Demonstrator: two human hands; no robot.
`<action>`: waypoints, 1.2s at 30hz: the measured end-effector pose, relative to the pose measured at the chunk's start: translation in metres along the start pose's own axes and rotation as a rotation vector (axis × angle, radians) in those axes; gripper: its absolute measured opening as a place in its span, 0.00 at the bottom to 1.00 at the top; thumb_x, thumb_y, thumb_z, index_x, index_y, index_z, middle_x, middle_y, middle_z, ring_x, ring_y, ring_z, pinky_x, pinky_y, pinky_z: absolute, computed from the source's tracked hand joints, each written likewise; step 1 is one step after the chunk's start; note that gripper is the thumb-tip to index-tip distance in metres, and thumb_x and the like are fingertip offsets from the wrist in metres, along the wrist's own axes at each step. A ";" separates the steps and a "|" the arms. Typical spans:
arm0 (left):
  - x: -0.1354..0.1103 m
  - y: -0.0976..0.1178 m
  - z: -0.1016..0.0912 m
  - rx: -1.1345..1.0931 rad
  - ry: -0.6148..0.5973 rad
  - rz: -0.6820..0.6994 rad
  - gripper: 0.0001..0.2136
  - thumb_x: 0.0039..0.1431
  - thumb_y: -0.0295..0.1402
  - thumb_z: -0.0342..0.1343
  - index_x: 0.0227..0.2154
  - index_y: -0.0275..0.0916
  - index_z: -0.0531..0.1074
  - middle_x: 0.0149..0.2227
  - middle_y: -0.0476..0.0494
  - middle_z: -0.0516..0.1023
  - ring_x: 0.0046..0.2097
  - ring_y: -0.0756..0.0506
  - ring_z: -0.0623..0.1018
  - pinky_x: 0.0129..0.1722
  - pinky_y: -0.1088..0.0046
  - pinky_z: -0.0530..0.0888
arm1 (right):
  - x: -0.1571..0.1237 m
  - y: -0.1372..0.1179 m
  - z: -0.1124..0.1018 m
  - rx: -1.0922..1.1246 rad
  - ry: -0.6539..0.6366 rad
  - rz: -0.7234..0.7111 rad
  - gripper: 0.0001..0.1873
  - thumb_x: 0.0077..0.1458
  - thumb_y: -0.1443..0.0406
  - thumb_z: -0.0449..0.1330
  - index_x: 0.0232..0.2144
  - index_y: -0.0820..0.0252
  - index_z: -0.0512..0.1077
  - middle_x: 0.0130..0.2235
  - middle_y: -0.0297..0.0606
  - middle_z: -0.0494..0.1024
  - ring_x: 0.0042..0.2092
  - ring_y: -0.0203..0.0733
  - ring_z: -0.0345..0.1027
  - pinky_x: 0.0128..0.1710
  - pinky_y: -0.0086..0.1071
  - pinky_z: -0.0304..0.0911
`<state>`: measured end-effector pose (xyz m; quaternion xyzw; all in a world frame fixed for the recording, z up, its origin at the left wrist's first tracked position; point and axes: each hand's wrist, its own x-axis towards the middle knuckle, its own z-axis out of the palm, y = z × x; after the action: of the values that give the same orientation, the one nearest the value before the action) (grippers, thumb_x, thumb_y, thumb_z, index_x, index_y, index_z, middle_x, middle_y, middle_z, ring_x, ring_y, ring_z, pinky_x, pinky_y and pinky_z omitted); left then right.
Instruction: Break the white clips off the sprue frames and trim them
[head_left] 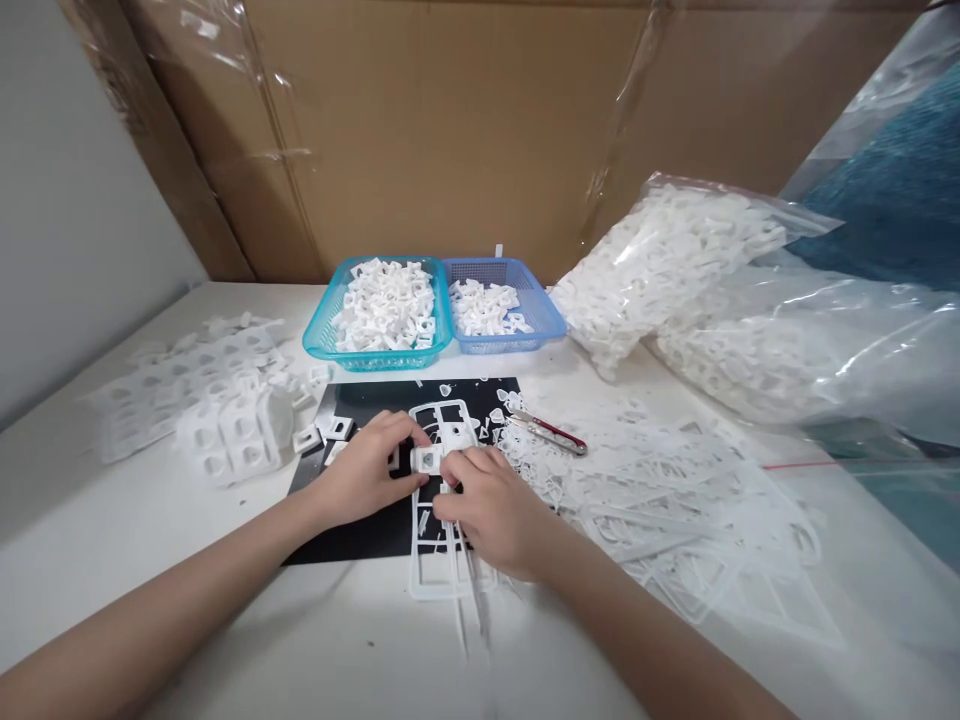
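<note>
Between the thumb and fingers of my left hand (369,462) is a small square white plastic piece (427,460) with a hole in its middle. My right hand (491,505) is closed at the right side of that piece, its fingertips partly hidden. Two thin pale strips (459,610) stick out below the right hand towards me. Under both hands lies a white plastic sprue frame (414,575) with crossbars, over a black mat (337,540). Another white piece (456,433) sits just above the right fingers. Loose white pieces (337,428) lie beside the left hand.
Behind the mat stand a teal basket (319,338) and a blue basket (551,318), both holding white pieces. Red-handled snips (555,434) lie right of the mat by piled scraps (660,500). Filled clear bags (660,260) stand at right, molded sheets (236,430) at left.
</note>
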<state>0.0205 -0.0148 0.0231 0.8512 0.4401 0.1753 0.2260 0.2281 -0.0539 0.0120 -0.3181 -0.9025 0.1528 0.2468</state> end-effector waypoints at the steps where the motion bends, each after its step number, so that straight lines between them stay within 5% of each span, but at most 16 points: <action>1: 0.000 0.000 0.000 -0.010 -0.005 -0.010 0.08 0.55 0.30 0.58 0.38 0.40 0.69 0.38 0.46 0.74 0.39 0.43 0.70 0.36 0.68 0.70 | -0.001 0.001 -0.003 0.057 0.019 0.005 0.12 0.50 0.79 0.50 0.25 0.58 0.65 0.35 0.37 0.65 0.37 0.40 0.57 0.38 0.35 0.55; 9: 0.002 0.000 0.001 -0.034 -0.034 0.055 0.12 0.59 0.34 0.57 0.45 0.38 0.73 0.43 0.41 0.73 0.43 0.41 0.71 0.43 0.63 0.69 | 0.002 0.007 -0.003 0.418 0.332 0.276 0.08 0.60 0.70 0.45 0.29 0.56 0.59 0.25 0.28 0.62 0.25 0.33 0.58 0.25 0.27 0.59; 15: 0.000 -0.006 0.004 -0.048 -0.022 0.088 0.12 0.59 0.35 0.58 0.44 0.37 0.74 0.42 0.40 0.73 0.42 0.41 0.70 0.42 0.64 0.68 | 0.008 0.010 0.016 0.387 0.555 0.518 0.10 0.52 0.69 0.54 0.21 0.56 0.58 0.19 0.26 0.62 0.21 0.32 0.58 0.21 0.26 0.54; 29: -0.001 -0.011 0.012 -0.105 0.058 0.137 0.10 0.59 0.33 0.59 0.44 0.39 0.74 0.40 0.42 0.75 0.41 0.42 0.70 0.40 0.67 0.68 | 0.010 0.002 0.019 0.252 0.433 0.569 0.12 0.45 0.71 0.51 0.17 0.56 0.51 0.16 0.25 0.56 0.19 0.30 0.49 0.19 0.26 0.43; 36: -0.003 -0.008 0.012 -0.170 0.075 0.125 0.08 0.60 0.30 0.56 0.43 0.40 0.75 0.40 0.42 0.75 0.41 0.43 0.70 0.37 0.69 0.69 | 0.011 -0.001 0.024 0.070 0.397 0.445 0.15 0.43 0.74 0.49 0.20 0.56 0.44 0.19 0.25 0.46 0.21 0.31 0.41 0.22 0.30 0.38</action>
<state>0.0199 -0.0163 0.0085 0.8475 0.3777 0.2577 0.2696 0.2066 -0.0506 -0.0039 -0.5228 -0.7390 0.1692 0.3897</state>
